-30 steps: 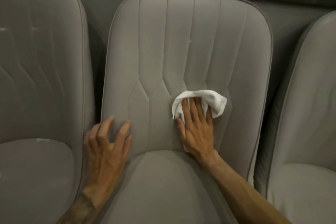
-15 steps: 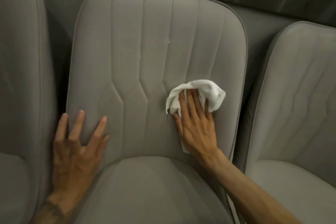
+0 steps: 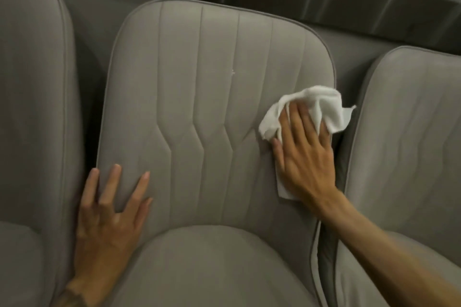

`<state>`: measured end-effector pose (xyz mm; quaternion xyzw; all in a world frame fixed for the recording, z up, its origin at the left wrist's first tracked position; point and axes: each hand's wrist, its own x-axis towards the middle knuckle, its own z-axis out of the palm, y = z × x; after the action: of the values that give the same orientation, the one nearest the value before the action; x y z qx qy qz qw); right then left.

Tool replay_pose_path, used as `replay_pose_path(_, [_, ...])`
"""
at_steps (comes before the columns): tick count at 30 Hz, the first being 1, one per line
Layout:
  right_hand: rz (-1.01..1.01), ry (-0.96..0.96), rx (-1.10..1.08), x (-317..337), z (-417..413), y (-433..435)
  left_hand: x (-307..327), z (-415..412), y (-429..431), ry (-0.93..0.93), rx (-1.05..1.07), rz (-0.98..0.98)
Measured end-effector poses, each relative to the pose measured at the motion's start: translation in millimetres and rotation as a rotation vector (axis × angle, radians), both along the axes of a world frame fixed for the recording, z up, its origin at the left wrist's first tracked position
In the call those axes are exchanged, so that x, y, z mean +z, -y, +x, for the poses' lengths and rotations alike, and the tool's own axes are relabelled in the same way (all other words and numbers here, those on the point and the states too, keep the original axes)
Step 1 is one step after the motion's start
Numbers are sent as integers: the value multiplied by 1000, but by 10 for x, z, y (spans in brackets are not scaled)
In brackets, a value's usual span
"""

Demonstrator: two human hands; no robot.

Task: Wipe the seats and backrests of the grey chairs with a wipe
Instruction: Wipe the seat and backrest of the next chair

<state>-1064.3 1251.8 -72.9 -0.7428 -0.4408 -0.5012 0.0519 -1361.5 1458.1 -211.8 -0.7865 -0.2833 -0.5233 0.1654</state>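
Note:
A grey chair with a stitched backrest [image 3: 212, 97] and a rounded seat [image 3: 219, 266] fills the middle of the view. My right hand [image 3: 305, 154] presses a crumpled white wipe [image 3: 324, 107] flat against the backrest's right edge, about halfway up. The wipe bunches above my fingers and a corner sticks out below my palm. My left hand [image 3: 109, 217] rests with fingers spread on the lower left corner of the same backrest, holding nothing.
A second grey chair [image 3: 32, 112] stands close on the left and a third [image 3: 409, 147] close on the right, with narrow dark gaps between them. Behind the backrests runs a grey padded ledge [image 3: 349, 42] under a dark panelled wall.
My right hand has slid the wipe from the middle of the backrest to its right edge. My left hand stays on the lower left corner.

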Motion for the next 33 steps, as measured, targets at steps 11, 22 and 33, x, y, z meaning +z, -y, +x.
replay_pose_path(11, [132,-19,-68,209,35,-148,-57,20,-45,-2,17,29])
replay_pose_path(22, [283,-127,108,822,-217,-1012,-36,26,-18,0,1,-28])
replay_pose_path(33, [404,-132,199,1012,-313,-1421,121,-45,59,-40,-49,-153])
